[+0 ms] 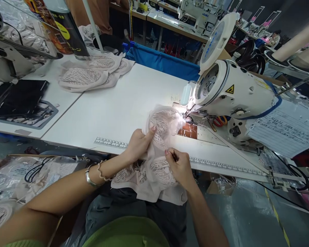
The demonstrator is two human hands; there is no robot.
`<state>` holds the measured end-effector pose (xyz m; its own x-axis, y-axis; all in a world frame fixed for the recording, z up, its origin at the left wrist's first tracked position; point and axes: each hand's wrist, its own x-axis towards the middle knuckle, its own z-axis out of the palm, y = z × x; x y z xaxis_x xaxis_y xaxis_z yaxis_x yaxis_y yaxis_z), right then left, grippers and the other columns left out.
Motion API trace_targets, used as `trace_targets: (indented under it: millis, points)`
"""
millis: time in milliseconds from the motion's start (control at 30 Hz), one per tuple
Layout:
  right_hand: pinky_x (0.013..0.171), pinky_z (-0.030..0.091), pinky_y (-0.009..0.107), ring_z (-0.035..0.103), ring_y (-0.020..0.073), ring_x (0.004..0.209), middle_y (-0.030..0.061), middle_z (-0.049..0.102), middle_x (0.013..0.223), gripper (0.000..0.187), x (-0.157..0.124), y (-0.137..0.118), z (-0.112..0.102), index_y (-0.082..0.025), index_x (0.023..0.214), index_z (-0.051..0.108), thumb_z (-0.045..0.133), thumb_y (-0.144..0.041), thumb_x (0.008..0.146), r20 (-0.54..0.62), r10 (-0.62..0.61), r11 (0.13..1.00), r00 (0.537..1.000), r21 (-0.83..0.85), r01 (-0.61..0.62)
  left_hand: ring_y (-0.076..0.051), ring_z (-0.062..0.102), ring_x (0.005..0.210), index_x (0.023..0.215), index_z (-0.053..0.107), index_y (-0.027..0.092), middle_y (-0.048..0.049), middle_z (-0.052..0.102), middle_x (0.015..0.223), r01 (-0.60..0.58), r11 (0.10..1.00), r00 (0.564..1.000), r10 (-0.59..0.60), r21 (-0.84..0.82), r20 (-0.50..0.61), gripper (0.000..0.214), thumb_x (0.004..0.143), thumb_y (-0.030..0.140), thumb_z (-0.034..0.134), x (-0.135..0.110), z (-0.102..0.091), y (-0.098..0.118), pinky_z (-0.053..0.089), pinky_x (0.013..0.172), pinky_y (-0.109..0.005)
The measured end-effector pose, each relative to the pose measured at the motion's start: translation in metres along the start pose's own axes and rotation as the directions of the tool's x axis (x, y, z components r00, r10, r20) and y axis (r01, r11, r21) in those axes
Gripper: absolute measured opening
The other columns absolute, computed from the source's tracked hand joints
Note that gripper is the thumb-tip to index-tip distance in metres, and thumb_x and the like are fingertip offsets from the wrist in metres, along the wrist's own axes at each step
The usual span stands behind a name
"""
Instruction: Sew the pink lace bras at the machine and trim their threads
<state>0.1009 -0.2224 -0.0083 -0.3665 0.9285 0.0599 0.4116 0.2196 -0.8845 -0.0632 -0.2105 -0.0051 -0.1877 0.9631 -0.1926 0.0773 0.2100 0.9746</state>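
A pale pink lace garment piece (pixel 158 147) runs from the lit needle area of the sewing machine (pixel 216 85) over the table's front edge and down onto my lap. My left hand (pixel 139 142) is closed on its left edge, thumb on top of the lace. Lower and to the right, my right hand (pixel 180 168) pinches the same fabric at its right edge. Something small and dark pokes out between the right hand's fingers; its kind cannot be made out. Behind the needle area lie orange-handled scissors (pixel 220 120).
More lace pieces (pixel 92 73) are stacked at the table's back left, near a dark spray can (pixel 69 31). A ruler strip (pixel 221 165) lines the front edge. A handwritten sheet (pixel 285 123) hangs at the machine's right. Bagged pieces (pixel 41 175) fill a box at lower left.
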Motion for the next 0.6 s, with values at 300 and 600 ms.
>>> trace_targets:
  millis: [300, 600]
  points:
    - [0.051, 0.028, 0.026, 0.035, 0.0114, 0.052, -0.0061, 0.034, 0.053, 0.042, 0.004, 0.003, -0.017, -0.025, 0.060, 0.034, 0.049, -0.051, 0.089, 0.037, 0.135, 0.985, 0.990, -0.109, -0.130, -0.022, 0.069, 0.087, 0.133, 0.050, 0.009, -0.0118, 0.070, 0.104, -0.150, 0.989, 0.987, 0.149, -0.004, 0.059, 0.049, 0.087, 0.022, 0.063, 0.081, -0.030, 0.019, 0.059, 0.083, -0.042]
    - [0.050, 0.028, 0.028, 0.047, 0.0152, 0.049, -0.0008, 0.054, 0.054, 0.032, 0.023, -0.008, -0.076, -0.024, 0.061, 0.050, 0.048, -0.030, 0.092, 0.278, 0.141, 0.842, 0.950, -0.538, 0.032, -0.033, 0.038, 0.140, 0.117, 0.060, 0.009, -0.0130, 0.058, 0.135, -0.598, 0.567, 0.771, 0.600, 0.566, 0.213, 0.023, 0.099, 0.018, 0.049, 0.083, -0.029, 0.027, 0.028, 0.118, -0.061]
